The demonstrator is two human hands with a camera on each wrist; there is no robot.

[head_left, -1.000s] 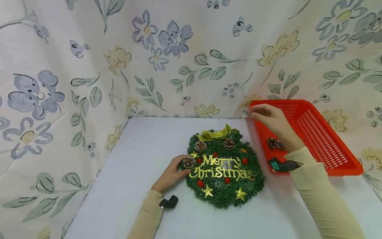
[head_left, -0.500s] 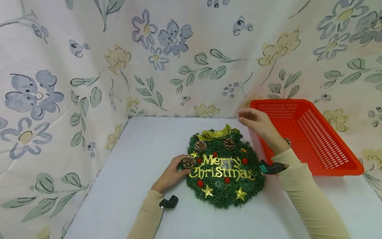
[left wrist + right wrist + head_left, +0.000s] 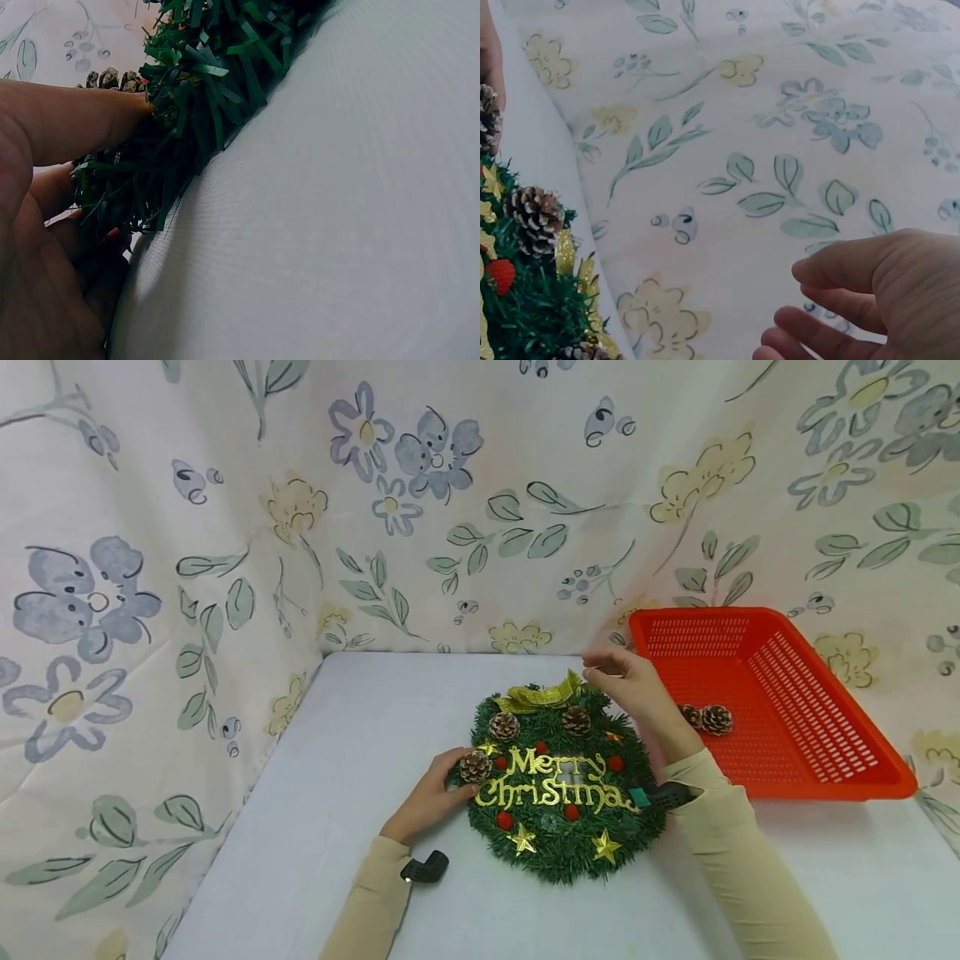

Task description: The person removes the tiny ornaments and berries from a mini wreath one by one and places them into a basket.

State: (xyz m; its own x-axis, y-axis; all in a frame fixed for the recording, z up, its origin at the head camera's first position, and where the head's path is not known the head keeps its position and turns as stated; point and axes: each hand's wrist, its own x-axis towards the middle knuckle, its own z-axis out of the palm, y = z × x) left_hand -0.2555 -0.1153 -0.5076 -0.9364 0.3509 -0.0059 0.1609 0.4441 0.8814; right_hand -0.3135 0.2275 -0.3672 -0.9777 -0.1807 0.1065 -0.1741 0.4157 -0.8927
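Observation:
A green tinsel Christmas wreath point(image 3: 558, 852) lies on the white table, with gold "Merry Christmas" lettering point(image 3: 557, 781), gold stars, red balls and a gold ribbon bow point(image 3: 540, 696) at its top. My left hand point(image 3: 431, 797) grips its left edge beside a pine cone point(image 3: 475, 766); in the left wrist view the thumb point(image 3: 82, 124) presses on the tinsel with fingers around the rim. Above the wreath's upper right edge hovers my right hand point(image 3: 637, 693). Its fingers are loosely bent, and the right wrist view shows nothing between thumb and fingers point(image 3: 817, 334).
On the right stands a red plastic basket point(image 3: 817, 727) with pine cones point(image 3: 717, 720) inside, partly hidden by the right hand. A floral curtain point(image 3: 480, 568) hangs behind and along the left of the table point(image 3: 375, 718).
My right hand has moved left from over the basket to above the wreath's upper right, uncovering pine cones in the basket. The left hand and wreath have stayed put.

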